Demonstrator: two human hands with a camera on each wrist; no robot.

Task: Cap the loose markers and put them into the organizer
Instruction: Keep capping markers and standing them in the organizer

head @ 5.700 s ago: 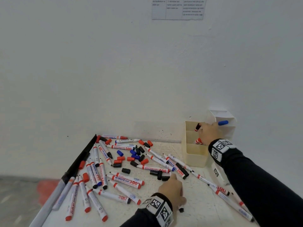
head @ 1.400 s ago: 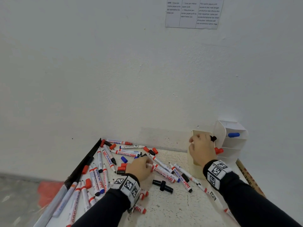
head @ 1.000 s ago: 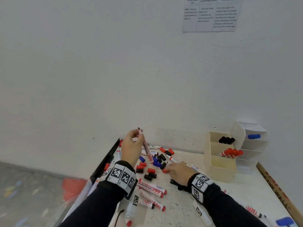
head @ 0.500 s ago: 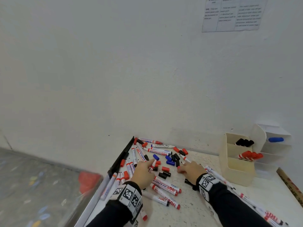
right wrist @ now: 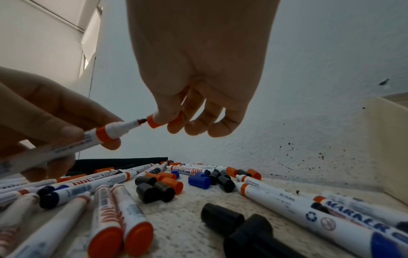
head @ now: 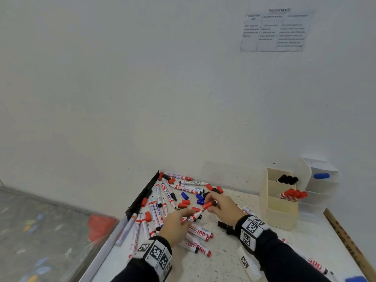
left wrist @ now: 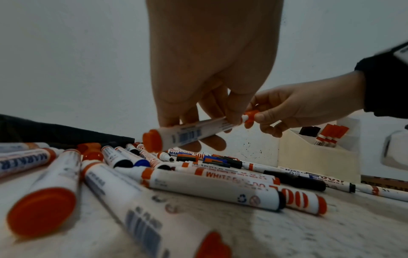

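Over the table (head: 223,261), head view: left hand (head: 175,224) is gripping a red marker (head: 193,216) by the barrel, right hand (head: 223,204) is pinching a red cap (head: 208,205) at its tip end. Loose markers and caps are lying all around; organizer (head: 278,212) is sitting to the right, already holding black and red markers.

Left wrist view: fingers are wrapping the barrel, tail end pointing down-left, likely to steady it for capping.

Right wrist view: cap's mouth is facing the exposed nib, just apart, not seated yet. Capping looks imminent; the marker is not yet heading for the organizer.
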